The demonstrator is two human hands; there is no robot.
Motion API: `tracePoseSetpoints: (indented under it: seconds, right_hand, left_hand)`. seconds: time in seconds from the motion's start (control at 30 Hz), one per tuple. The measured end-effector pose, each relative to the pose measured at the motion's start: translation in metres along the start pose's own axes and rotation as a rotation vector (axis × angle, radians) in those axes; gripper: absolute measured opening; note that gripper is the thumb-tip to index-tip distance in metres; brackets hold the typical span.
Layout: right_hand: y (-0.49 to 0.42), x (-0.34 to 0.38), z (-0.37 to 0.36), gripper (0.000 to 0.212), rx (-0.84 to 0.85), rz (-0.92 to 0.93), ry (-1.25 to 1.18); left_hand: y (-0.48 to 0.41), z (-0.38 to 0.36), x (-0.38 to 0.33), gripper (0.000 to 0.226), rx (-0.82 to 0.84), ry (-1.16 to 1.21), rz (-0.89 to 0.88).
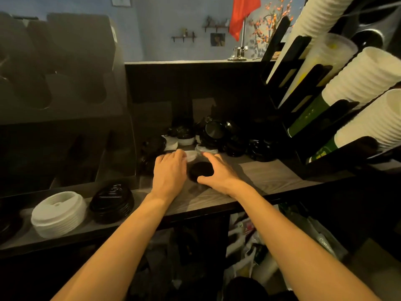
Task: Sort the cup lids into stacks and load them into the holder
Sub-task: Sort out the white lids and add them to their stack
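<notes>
We look into a dim, warm-tinted scene. The bluish back wall (165, 22) is lit far better than the wooden counter (260, 177) in front of it. Both forearms glow orange, and the right hand (219, 172) throws a soft shadow toward the counter's right edge. The black lid (200, 168) it grips reads as a featureless dark blob. The lid pile (227, 137) at the back edge sinks to near-black, with only small glints. We find the dark holder (65, 83) on the left hazy and smeared. The white cup stacks (358, 79) at upper right look soft and bend with wide-angle distortion
</notes>
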State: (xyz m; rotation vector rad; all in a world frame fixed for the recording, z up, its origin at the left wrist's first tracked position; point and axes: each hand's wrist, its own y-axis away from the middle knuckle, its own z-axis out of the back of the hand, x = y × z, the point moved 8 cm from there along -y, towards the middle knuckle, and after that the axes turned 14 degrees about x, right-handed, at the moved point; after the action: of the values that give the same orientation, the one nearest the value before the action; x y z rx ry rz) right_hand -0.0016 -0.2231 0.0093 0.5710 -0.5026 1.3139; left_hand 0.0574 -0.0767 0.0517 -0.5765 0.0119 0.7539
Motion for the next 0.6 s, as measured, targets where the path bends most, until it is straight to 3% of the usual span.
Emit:
tracePoseSetpoints:
  seconds: [0.13,0.2,0.3,0.4,0.47,0.6]
  right_hand:
    - [-0.002,-0.002,-0.001,0.110,-0.038,-0.142,0.211]
    - [-0.001,0.002,0.000,0.100,-0.055,-0.122,0.252]
    - [0.003,0.010,-0.002,0.088,0.019,0.022,0.112]
    - [0.007,0.008,-0.002,0.104,-0.006,-0.033,0.127]
    - [0.009,0.007,-0.002,0.107,-0.028,-0.102,0.180]
    - [0.013,0.018,-0.003,0.079,-0.050,0.002,0.262]
  left_hand:
    - [0.010,0.013,0.014,0.017,-0.077,0.403,0.150]
    - [0.018,0.019,0.018,0.017,-0.130,0.574,0.174]
    - [0.027,0.026,0.015,0.021,-0.129,0.765,0.139]
    - [0.031,0.025,0.011,0.045,-0.070,0.794,0.099]
    - [0.033,0.025,0.012,0.044,-0.070,0.776,0.108]
    - [0.041,0.027,0.011,0.036,0.005,0.651,0.147]
